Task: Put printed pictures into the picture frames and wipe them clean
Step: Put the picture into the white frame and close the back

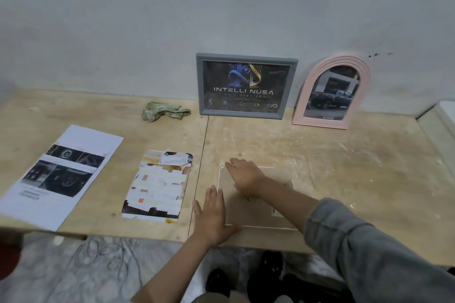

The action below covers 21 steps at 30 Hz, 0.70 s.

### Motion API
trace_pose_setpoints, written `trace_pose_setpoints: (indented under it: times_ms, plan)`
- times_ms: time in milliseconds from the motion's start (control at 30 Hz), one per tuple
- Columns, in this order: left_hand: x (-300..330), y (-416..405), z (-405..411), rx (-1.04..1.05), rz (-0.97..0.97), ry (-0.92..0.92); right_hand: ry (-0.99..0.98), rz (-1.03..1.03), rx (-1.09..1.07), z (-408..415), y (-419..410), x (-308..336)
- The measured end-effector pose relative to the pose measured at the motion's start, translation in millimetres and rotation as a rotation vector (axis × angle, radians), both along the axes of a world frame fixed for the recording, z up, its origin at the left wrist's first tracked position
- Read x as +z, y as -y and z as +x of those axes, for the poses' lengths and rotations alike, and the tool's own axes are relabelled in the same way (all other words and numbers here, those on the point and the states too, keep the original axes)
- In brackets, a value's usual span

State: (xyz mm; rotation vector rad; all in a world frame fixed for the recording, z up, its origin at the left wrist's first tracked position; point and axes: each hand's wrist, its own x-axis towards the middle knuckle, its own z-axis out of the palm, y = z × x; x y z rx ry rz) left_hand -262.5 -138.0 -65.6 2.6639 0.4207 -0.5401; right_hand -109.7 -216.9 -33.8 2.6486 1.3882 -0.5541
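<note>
A pale frame [261, 214] lies face down on the plywood table [344, 167], its brown backing up. My right hand [242, 176] rests flat on the backing near its far left corner. At the frame's near left edge, my left hand [213, 216] presses with straight fingers. A colourful printed picture [157, 186] lies just left of the frame. Further left is a white sheet with dark photos [59, 174]. A crumpled green cloth [163, 111] sits near the wall.
A grey frame holding a dark poster [243, 86] and a pink arched frame with a truck photo [331, 92] lean on the wall at the back. Cables [103, 261] lie on the floor below the table's front edge. A white object [443, 115] stands at the far right.
</note>
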Motion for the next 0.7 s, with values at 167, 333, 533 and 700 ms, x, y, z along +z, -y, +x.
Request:
trace_pose_setpoints:
  times_ms: [167,333,533,700]
  plan:
    - [0.3,1.7,-1.2,0.057,-0.030,-0.004,0.027,-0.138,0.088,2.3,-19.5,5.4]
    - [3.0,1.5,1.8,0.100,-0.030,-0.005,-0.018,-0.168,0.078,5.0,-29.9,15.2]
    - [4.9,0.7,3.7,0.107,0.001,-0.021,0.065,-0.240,0.109,7.3,-49.0,16.9]
    - [6.3,0.4,1.1,0.117,-0.013,-0.014,0.081,-0.301,0.124,9.4,-63.6,20.8]
